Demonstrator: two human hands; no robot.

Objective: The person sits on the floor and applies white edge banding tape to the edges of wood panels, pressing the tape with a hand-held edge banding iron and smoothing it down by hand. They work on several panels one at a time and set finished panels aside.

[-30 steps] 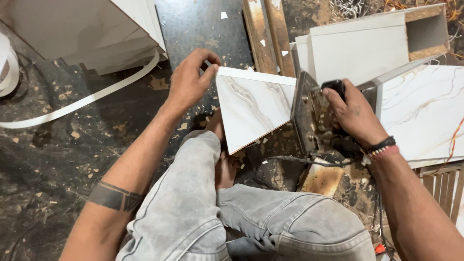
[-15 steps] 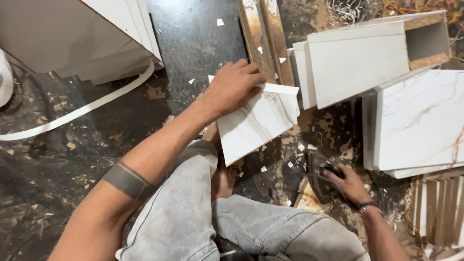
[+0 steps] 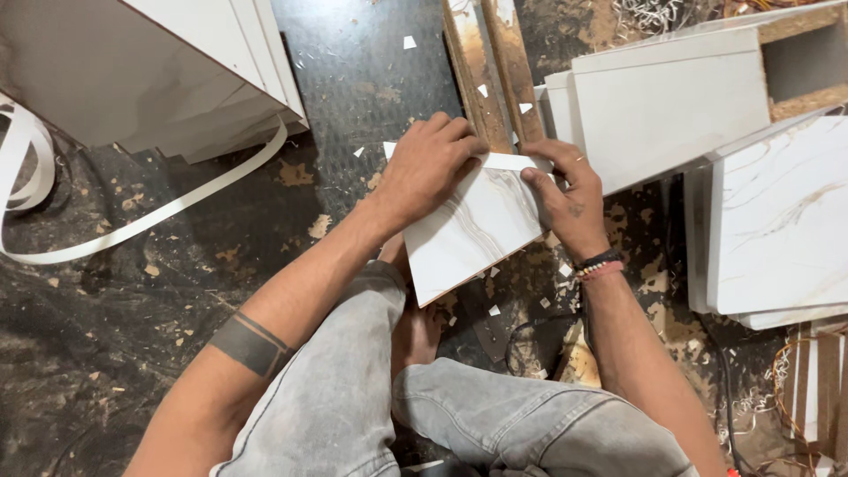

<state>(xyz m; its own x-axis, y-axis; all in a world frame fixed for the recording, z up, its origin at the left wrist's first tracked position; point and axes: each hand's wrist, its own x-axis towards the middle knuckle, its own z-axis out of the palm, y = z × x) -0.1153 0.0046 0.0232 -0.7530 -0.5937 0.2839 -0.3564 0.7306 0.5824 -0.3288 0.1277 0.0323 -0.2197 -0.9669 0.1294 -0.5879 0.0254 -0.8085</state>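
A small white panel with marble-like brown veins [image 3: 473,234] rests tilted over my bent knee in grey trousers. My left hand [image 3: 428,163] grips its top left edge, fingers curled over the white edge strip. My right hand [image 3: 565,199], with bead bracelets at the wrist, holds the top right corner, thumb on the face. A dark power tool [image 3: 521,340] lies on the floor below the panel, partly hidden by my right forearm.
White marble-patterned boards [image 3: 782,212] and a white box-shaped cabinet part [image 3: 671,102] lie at the right. A large white cabinet piece [image 3: 132,71] stands top left, with a loose white edge-band strip [image 3: 150,221] curling over the dark, chip-strewn floor. Two wooden battens [image 3: 490,66] lie at the top centre.
My right hand has let go of the power tool, left it on the floor and come up to the panel's right corner. The left hand keeps its hold on the panel.
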